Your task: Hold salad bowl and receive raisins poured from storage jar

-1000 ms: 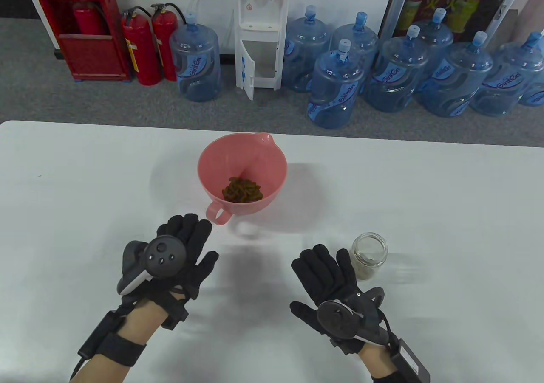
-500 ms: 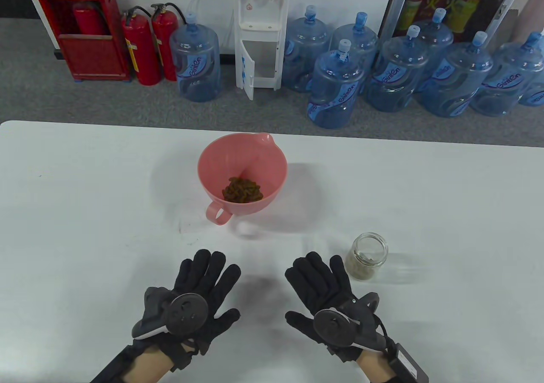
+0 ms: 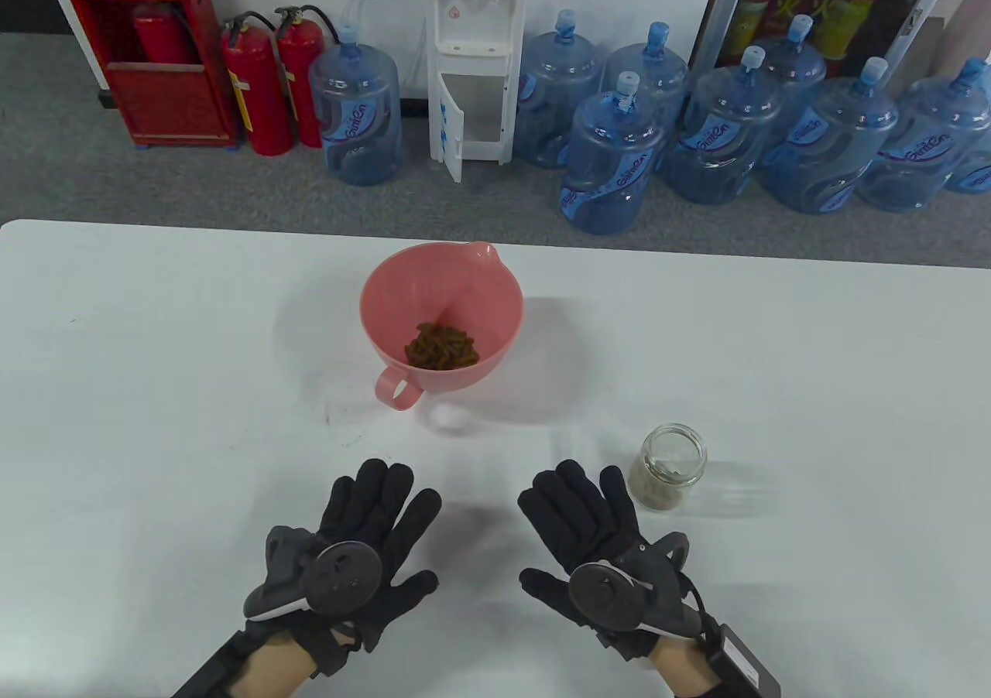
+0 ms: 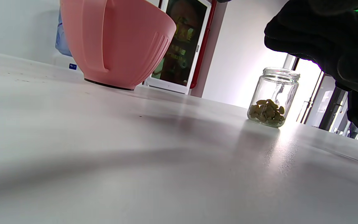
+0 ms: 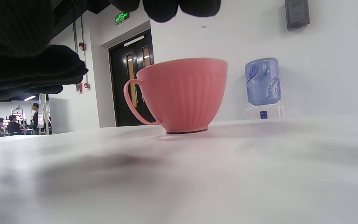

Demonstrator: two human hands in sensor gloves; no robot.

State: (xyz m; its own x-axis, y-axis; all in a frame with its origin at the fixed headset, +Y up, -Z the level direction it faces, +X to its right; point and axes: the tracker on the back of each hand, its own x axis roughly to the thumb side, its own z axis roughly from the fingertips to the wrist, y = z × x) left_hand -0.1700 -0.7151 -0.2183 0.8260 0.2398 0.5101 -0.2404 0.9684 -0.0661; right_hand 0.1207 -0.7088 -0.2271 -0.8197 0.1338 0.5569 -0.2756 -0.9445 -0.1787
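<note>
Matt pink plastic bowl (image 3: 441,307), clear glass jar (image 3: 672,466), smooth white tbl (image 3: 774,357).

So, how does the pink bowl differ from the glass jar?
The salad bowl is opaque pink plastic, wide, with a handle and spout; the storage jar is clear glass, narrow, without either. The bowl holds a dark brown pile of raisins; the jar holds a few paler ones. Both stand upright, open-topped, on the table, untouched.
</note>
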